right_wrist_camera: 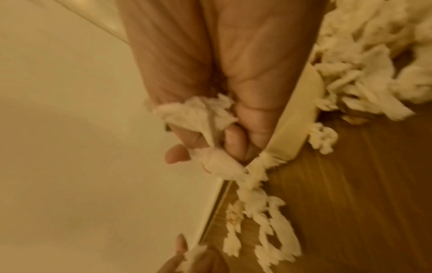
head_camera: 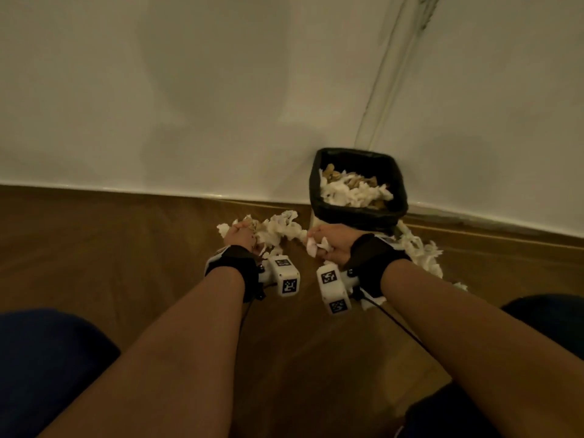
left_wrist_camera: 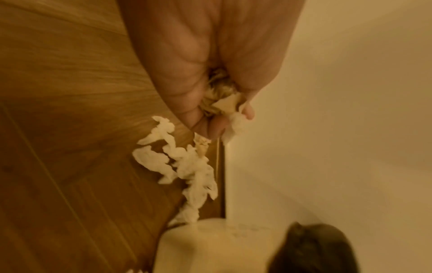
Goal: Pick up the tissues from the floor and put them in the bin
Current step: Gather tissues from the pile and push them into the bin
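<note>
Crumpled white tissues [head_camera: 278, 230] lie on the wooden floor left of the bin [head_camera: 358, 213], which has a black liner and holds several tissues. More tissues [head_camera: 423, 251] trail along the floor on the bin's right. My left hand [head_camera: 241, 237] grips a wad of tissues [left_wrist_camera: 219, 103] at the left pile, fingers curled round it. My right hand [head_camera: 322, 245] holds a white tissue [head_camera: 316, 246] in front of the bin; in the right wrist view the fingers [right_wrist_camera: 233, 140] curl round this tissue [right_wrist_camera: 203, 114]. Loose tissues [left_wrist_camera: 182, 162] lie below the left hand.
A white wall [head_camera: 221, 90] meets the floor just behind the bin and tissues. Bare wooden floor [head_camera: 110, 248] spreads to the left. My knees in dark blue [head_camera: 47, 358] sit at the lower corners of the head view.
</note>
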`<state>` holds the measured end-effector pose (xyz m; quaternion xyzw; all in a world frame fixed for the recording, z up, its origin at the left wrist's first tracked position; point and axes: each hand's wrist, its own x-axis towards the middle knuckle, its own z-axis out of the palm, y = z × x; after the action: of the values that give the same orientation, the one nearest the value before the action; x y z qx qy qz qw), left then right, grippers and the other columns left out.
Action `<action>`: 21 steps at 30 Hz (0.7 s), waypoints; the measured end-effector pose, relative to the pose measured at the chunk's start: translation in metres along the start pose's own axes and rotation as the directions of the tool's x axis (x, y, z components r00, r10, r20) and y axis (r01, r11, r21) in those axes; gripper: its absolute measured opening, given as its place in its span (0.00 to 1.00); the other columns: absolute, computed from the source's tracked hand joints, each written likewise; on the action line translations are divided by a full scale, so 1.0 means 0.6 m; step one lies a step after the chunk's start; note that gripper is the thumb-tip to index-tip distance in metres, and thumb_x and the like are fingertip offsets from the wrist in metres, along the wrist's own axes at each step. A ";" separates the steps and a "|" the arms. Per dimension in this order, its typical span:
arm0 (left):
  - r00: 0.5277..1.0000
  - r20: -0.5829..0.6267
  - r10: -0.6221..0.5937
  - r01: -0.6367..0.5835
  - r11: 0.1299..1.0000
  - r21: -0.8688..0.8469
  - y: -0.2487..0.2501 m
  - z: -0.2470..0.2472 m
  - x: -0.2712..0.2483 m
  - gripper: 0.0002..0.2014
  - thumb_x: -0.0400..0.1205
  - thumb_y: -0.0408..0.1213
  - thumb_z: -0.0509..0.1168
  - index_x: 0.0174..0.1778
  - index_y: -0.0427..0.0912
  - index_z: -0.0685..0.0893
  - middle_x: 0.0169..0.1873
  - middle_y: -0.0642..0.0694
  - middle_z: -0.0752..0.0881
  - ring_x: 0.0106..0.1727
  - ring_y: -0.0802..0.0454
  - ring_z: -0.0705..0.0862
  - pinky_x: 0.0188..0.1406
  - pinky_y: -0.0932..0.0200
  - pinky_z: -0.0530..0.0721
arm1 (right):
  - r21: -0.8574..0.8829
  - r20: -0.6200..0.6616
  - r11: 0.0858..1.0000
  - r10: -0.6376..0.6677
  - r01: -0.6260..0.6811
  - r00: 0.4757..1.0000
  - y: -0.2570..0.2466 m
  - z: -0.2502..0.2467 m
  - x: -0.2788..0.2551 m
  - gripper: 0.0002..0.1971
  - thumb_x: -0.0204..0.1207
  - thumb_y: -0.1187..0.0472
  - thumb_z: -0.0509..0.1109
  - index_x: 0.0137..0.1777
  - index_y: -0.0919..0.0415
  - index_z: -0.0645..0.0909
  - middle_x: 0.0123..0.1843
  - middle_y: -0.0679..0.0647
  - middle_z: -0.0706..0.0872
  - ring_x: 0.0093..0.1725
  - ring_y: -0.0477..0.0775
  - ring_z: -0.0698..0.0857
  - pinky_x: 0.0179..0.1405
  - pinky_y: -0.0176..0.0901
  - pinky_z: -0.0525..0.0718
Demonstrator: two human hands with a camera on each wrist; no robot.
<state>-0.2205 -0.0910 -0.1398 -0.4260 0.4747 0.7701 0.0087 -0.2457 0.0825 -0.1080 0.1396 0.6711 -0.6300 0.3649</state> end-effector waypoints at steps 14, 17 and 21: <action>0.830 0.409 0.379 -0.507 0.818 0.271 0.114 0.263 -0.106 0.24 0.81 0.14 0.51 0.73 0.33 0.67 0.59 0.36 0.73 0.52 0.43 0.79 0.56 0.50 0.81 | 0.038 -0.339 0.911 -0.375 0.411 0.863 -0.186 -0.207 -0.057 0.22 0.75 0.83 0.58 0.69 0.73 0.76 0.55 0.65 0.82 0.58 0.64 0.83 0.40 0.41 0.80; 0.745 0.534 0.399 -0.638 0.659 0.397 0.117 0.293 -0.089 0.10 0.83 0.18 0.53 0.48 0.33 0.75 0.42 0.38 0.78 0.36 0.47 0.79 0.38 0.55 0.82 | -0.155 -0.395 0.908 -0.419 0.390 0.818 -0.185 -0.223 -0.023 0.05 0.76 0.71 0.68 0.48 0.64 0.83 0.55 0.65 0.85 0.57 0.66 0.86 0.48 0.52 0.86; 0.742 0.538 0.401 -0.657 0.271 0.704 0.107 0.295 -0.047 0.14 0.85 0.33 0.59 0.66 0.35 0.70 0.60 0.33 0.80 0.56 0.37 0.82 0.50 0.51 0.79 | -0.356 -0.493 0.883 -0.455 0.305 0.742 -0.177 -0.235 0.026 0.15 0.74 0.65 0.73 0.59 0.61 0.77 0.58 0.60 0.82 0.53 0.63 0.86 0.51 0.59 0.87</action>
<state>-0.3436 0.0155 -0.0416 -0.0731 0.9019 0.4250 0.0222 -0.3695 0.1944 -0.0478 0.1307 0.8366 -0.5312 0.0277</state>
